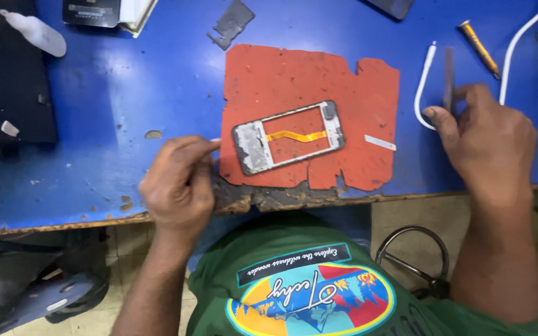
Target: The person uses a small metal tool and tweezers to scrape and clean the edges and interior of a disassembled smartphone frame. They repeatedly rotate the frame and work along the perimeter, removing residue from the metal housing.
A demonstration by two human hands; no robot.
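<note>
A grey phone frame (pixel 253 146) with an orange flex cable (pixel 297 135) across its opening lies on a worn red mat (pixel 309 78). My left hand (pixel 179 183) rests at the mat's left edge, fingers pinched together on something small and pale that I cannot make out. My right hand (pixel 490 140) is to the right of the mat, holding a thin dark flat tool (pixel 448 78) upright between thumb and fingers. A small white strip (pixel 380 142) lies on the mat between the frame and my right hand.
The blue table (pixel 126 93) has a chipped front edge. On it are a white cable (pixel 423 87), a yellow-handled screwdriver (pixel 479 46), a grey metal plate (pixel 231 23), a white squeeze bottle (pixel 35 32) and a dark device (pixel 91 11).
</note>
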